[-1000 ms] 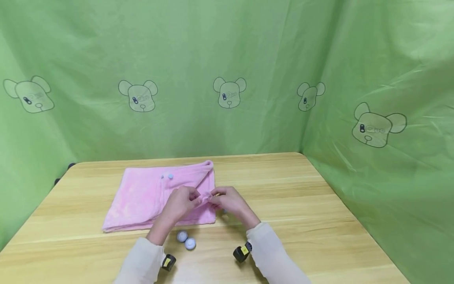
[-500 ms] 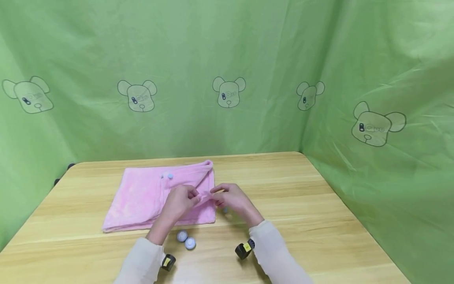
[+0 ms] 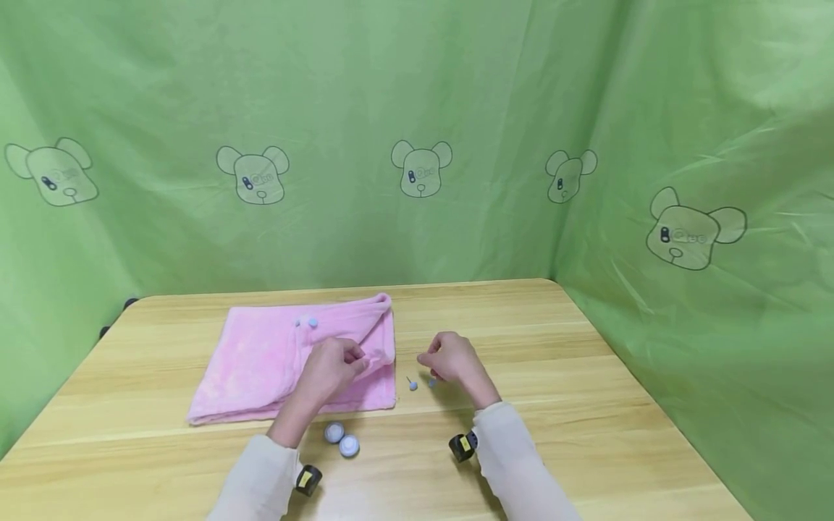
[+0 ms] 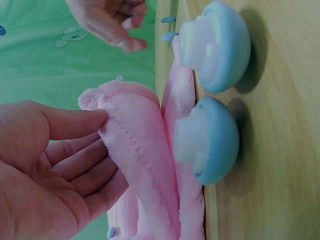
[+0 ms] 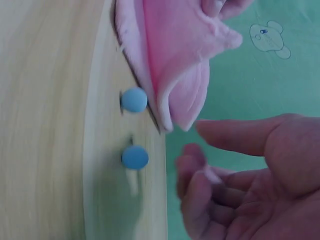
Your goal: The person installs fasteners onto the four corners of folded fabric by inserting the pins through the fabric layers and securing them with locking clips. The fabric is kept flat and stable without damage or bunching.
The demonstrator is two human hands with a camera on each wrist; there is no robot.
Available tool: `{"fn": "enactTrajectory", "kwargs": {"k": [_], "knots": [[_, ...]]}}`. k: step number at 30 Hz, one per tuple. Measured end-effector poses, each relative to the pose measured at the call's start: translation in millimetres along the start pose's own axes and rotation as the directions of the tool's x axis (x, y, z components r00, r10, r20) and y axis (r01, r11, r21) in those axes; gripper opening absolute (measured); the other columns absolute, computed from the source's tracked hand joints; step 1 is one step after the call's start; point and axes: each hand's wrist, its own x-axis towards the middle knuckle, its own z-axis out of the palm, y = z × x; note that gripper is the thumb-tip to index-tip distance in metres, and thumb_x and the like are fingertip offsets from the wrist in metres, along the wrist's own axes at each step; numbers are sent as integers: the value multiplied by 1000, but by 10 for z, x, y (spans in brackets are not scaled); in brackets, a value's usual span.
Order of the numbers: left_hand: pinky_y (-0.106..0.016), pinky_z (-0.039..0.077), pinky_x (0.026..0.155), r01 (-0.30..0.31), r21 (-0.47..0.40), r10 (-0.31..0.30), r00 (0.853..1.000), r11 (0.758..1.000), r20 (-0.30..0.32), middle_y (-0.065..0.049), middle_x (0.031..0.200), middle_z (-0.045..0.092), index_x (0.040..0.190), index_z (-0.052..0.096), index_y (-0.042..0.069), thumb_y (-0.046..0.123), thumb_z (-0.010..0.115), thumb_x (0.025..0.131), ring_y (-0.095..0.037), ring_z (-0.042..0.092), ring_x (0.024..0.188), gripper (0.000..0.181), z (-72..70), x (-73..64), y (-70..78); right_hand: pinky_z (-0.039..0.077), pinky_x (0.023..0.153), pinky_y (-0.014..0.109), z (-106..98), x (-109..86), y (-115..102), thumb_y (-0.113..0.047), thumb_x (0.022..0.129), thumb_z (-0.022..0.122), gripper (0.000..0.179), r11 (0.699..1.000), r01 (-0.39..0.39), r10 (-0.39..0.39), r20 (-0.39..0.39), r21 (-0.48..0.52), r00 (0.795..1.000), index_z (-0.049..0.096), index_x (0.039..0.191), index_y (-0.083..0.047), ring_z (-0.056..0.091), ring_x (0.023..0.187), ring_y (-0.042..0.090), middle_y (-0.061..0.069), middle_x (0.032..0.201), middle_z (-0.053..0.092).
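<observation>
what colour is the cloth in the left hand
Pink cloth, clearest in the left wrist view.

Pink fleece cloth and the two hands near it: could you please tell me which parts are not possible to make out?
Head view: part of the pink fleece cloth, hidden beneath the left hand and its forearm.
Left wrist view: the rest of the right hand, cut off by the top edge.
Right wrist view: the right hand's lower fingertips, blurred; also most of the left hand, cut off by the top edge.
</observation>
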Motion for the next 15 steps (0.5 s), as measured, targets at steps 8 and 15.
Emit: {"fn": "enactTrajectory", "kwargs": {"k": [8, 15], "knots": [[-30, 56, 68, 8, -9, -8, 1000, 1000, -8, -5, 81, 74, 89, 75, 5, 10, 76, 87, -14, 66, 71, 5, 3, 5, -15, 51, 51, 24, 28, 0, 55, -6, 86, 75, 17, 998, -30, 33, 55, -63, 998, 60, 79, -5, 65, 58, 21, 9, 68, 66], [-30, 56, 67, 1, -13, -1, 1000, 1000, -16, -5, 80, 74, 88, 75, 3, 11, 77, 87, -14, 65, 70, 9, 4, 5, -17, 54, 54, 26, 58, 0, 73, -3, 83, 77, 20, 994, -32, 43, 109, -101, 993, 59, 74, -6, 66, 58, 20, 8, 67, 67]]}}
